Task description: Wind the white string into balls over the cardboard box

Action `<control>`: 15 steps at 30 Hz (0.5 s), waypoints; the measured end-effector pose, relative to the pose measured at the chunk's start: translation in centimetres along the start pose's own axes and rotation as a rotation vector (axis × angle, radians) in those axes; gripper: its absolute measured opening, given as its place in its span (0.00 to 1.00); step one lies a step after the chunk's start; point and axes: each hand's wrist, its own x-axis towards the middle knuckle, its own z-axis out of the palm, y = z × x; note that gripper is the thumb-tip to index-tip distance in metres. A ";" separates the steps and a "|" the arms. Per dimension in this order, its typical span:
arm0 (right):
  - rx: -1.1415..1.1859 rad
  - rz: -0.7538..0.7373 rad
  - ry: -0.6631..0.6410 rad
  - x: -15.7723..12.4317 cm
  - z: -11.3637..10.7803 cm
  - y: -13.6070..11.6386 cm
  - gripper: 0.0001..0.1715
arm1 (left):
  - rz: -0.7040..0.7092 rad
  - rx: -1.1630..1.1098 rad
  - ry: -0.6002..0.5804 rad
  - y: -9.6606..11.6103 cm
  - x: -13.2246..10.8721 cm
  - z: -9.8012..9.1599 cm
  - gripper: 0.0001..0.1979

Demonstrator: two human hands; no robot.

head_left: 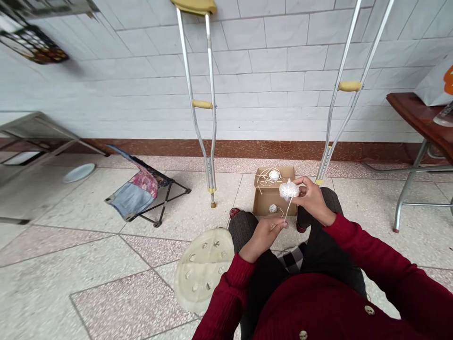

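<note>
My right hand point(311, 198) holds a fluffy white ball of yarn point(289, 190) by its right side, above my knees. From the ball a strand of white yarn point(288, 209) runs down to my left hand point(267, 235), whose thumb and fingers pinch it. Below and beyond my hands an open cardboard box point(260, 200) lies on the floor between my feet. In its far half is a white yarn ball point(274, 175) with loose loops of cord. A smaller white ball point(272, 208) with a trailing strand sits in the near half.
Two metal crutches point(213, 156) point(331, 127) lean on the tiled wall. A folding fabric stool point(136, 193) and a pale plate point(79, 173) are on the floor to the left. A round mat with holes point(201, 295) lies by my left leg. A dark red table point(421, 113) stands right.
</note>
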 end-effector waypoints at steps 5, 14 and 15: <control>-0.112 0.058 0.095 2.4 -1.5 2.9 0.23 | -0.066 -0.172 -0.089 2.6 -1.2 -0.5 0.22; -0.158 0.097 0.096 3.2 -1.7 4.5 0.21 | -0.126 -0.349 -0.080 4.2 -2.9 -3.3 0.24; -0.066 0.151 0.082 3.3 -1.7 4.2 0.20 | -0.132 -0.325 -0.083 3.7 -3.0 -3.0 0.23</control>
